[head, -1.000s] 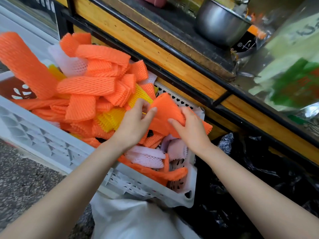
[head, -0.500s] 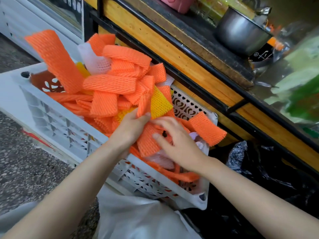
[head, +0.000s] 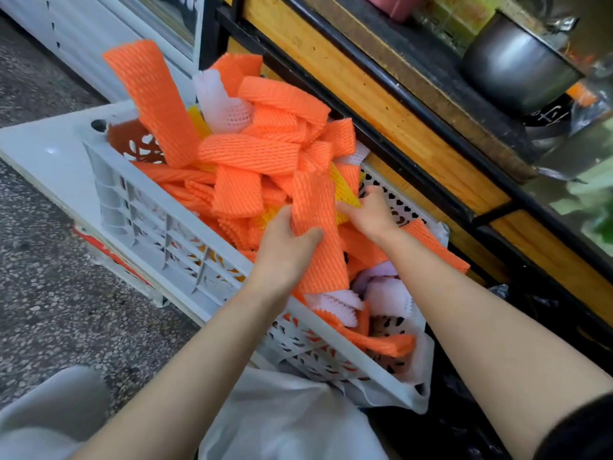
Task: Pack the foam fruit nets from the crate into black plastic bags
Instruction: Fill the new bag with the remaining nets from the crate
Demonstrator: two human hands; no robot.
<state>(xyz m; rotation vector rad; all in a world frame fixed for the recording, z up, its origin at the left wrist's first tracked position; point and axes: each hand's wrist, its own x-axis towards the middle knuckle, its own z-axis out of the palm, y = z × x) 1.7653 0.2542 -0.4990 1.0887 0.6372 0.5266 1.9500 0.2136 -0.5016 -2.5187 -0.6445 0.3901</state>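
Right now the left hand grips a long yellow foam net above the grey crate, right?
One detail is off: the foam net in the left hand is orange, not yellow. The head view shows it, gripped above the grey crate.

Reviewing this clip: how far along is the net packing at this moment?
Done: nothing visibly; the black bag shows no nets in its visible part. In hand: the left hand grips a long orange net, and the right hand reaches into the pile beside it. Left: the crate is heaped with orange, yellow and white nets.
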